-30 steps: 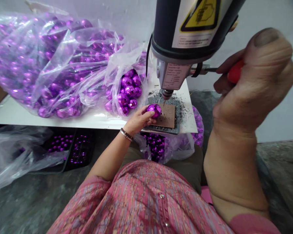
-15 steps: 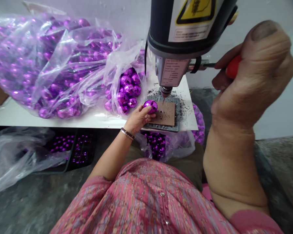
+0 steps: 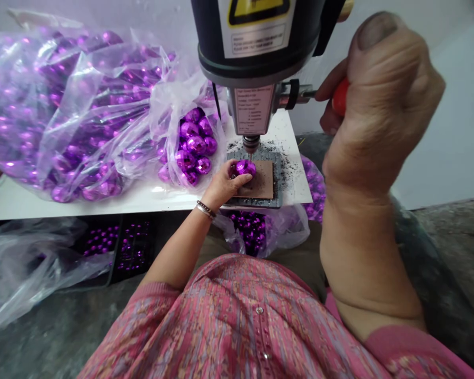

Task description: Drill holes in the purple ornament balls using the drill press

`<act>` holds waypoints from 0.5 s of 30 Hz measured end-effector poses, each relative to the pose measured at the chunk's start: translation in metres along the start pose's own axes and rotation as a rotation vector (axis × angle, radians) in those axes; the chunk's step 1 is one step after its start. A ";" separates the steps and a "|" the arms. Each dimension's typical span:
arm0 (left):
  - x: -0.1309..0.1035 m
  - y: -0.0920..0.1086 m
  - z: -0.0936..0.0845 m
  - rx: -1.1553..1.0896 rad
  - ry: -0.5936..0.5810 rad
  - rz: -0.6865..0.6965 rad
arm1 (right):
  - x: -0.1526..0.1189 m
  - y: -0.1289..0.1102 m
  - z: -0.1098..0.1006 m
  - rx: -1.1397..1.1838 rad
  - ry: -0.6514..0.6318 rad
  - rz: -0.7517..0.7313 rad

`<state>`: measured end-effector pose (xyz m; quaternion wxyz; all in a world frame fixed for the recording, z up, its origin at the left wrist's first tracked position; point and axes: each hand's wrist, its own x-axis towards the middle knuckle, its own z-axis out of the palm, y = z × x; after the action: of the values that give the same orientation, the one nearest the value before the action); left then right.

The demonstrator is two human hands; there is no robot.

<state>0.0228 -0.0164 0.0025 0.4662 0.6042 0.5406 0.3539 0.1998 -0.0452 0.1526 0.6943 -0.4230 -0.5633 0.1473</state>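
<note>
One purple ball [image 3: 245,168], held between thumb and fingers of the left hand [image 3: 224,184], lies just under the drill bit [image 3: 250,156] — the right hand [image 3: 381,102], farther, grips the red knob [image 3: 340,98].

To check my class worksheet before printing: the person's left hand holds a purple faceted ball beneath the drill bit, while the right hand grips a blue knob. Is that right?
Not quite: the head view shows that the knob is red, not blue. Otherwise, the left hand holds the purple faceted ball beneath the drill bit, and the right hand grips the knob.
</note>
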 end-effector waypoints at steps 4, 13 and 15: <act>-0.001 0.009 0.005 0.199 0.016 0.042 | 0.000 0.000 0.000 -0.014 -0.001 -0.002; 0.009 0.027 0.010 0.474 -0.078 0.054 | -0.005 0.003 -0.002 -0.033 0.016 0.004; 0.009 0.025 0.010 0.458 -0.071 0.038 | -0.008 0.008 -0.004 -0.077 0.022 -0.011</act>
<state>0.0415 -0.0089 0.0221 0.3288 0.7164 0.5786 0.2095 0.2026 -0.0476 0.1417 0.6845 -0.4480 -0.5631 0.1167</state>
